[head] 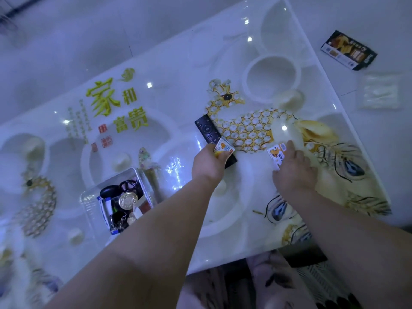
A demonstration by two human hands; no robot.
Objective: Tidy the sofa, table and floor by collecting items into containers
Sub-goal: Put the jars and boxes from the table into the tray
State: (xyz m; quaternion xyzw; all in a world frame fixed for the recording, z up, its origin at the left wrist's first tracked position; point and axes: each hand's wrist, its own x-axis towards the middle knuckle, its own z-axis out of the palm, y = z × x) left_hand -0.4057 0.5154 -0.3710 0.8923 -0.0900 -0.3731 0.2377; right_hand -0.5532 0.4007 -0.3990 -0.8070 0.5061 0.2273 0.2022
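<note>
A tray (88, 197) is set on the table (178, 63), left of a remote (206, 130). Right of the table, a box (349, 50) and bag (380, 94) are left on the floor (379, 18).

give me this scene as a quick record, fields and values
left hand: holds a small orange packet over the remote
right hand: on a second packet on the table, grip unclear
container: clear tray holding small items
floor: dark box and clear bag beyond the table
</note>
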